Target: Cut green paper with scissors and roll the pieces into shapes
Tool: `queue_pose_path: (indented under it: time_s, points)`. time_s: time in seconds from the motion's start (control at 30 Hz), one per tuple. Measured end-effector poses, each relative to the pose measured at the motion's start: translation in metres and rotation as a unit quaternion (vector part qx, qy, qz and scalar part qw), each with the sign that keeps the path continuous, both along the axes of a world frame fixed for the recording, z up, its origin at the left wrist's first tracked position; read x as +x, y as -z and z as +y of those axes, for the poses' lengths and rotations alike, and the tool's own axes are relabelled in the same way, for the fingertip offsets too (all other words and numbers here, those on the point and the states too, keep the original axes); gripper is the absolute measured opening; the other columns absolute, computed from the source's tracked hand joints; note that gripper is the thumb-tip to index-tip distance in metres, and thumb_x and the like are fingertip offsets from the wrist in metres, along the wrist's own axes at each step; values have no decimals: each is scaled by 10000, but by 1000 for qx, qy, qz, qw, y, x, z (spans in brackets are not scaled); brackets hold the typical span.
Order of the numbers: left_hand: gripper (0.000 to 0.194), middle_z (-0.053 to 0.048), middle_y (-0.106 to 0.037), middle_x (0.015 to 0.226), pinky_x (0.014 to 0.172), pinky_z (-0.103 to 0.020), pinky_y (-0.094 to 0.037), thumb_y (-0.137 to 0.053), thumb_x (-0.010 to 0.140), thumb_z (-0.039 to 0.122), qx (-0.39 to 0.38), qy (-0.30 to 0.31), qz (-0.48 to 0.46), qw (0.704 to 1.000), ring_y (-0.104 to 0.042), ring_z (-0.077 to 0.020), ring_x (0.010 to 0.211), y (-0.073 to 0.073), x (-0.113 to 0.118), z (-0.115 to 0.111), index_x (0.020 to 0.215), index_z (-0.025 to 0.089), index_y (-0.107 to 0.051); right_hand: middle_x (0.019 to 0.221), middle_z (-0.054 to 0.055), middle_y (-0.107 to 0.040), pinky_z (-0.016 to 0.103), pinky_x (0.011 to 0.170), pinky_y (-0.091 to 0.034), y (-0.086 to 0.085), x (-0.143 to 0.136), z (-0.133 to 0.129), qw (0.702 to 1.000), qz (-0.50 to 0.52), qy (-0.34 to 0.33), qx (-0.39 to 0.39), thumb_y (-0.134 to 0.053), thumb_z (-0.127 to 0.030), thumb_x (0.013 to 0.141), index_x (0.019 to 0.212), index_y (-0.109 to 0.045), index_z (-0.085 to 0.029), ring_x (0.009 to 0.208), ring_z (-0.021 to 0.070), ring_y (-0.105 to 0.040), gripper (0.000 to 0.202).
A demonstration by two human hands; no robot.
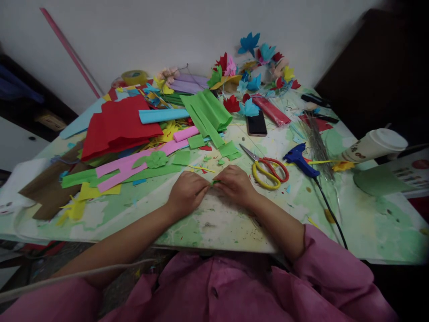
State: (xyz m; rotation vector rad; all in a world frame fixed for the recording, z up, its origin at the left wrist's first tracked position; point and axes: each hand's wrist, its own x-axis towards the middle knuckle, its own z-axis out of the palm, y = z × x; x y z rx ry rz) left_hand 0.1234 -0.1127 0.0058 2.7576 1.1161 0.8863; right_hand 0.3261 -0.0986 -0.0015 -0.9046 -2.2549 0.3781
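Observation:
My left hand (188, 191) and my right hand (237, 184) meet low over the front middle of the table, fingers pinched together. Between their fingertips shows a small piece of green crepe paper (215, 182), mostly hidden by the fingers. Just beyond them lie green paper scraps (229, 150) and a thin yellow strip (201, 168). Scissors (268, 174) with one red and one yellow handle rest to the right of my right hand. Further right is a blue glue gun (301, 161) with a black cord.
Crepe paper sheets in red (120, 125), green (208, 112) and pink (125, 167) cover the left and back. Paper flowers (250, 107) crowd the back near a phone (257, 124). Wires (318, 143), a lidded paper cup (373, 145) and a green container (375, 179) stand right.

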Motion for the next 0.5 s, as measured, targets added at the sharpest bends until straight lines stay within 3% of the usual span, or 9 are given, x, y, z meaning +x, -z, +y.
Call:
queue_pose_path:
  time_s: [0.13,0.23,0.33,0.5]
  points:
    - [191,-60,-630,706,719,-377,-372,-462,860,178,63,-1,138,988,-545,-202,751,-4,3,-4,781,164,-636,1005,70,-632,390,856,-346,-3,2,-1,998,-56,-19,28,-576,-324,833,1019,-630,-229,964,221,-476,217]
    - [198,-59,-587,660,707,-376,-356,-461,853,144,86,-6,199,976,-513,-206,732,-5,6,-6,719,157,-606,942,52,-633,390,847,-325,-1,0,-1,993,-101,-45,46,-563,-290,844,881,-659,-249,955,218,-464,110]
    - [198,-61,-557,642,707,-375,-346,-465,851,130,86,-4,214,973,-490,-208,727,-4,6,-7,699,153,-590,839,44,-641,367,797,-329,1,-2,0,987,-133,-67,56,-533,-260,863,761,-648,-227,878,205,-475,158]
    - [190,-69,-557,661,718,-379,-340,-465,857,138,64,14,197,978,-478,-217,744,-3,5,-8,741,156,-613,885,70,-652,355,790,-344,-2,-4,-2,986,-147,-58,45,-537,-255,850,927,-637,-195,887,213,-482,139]
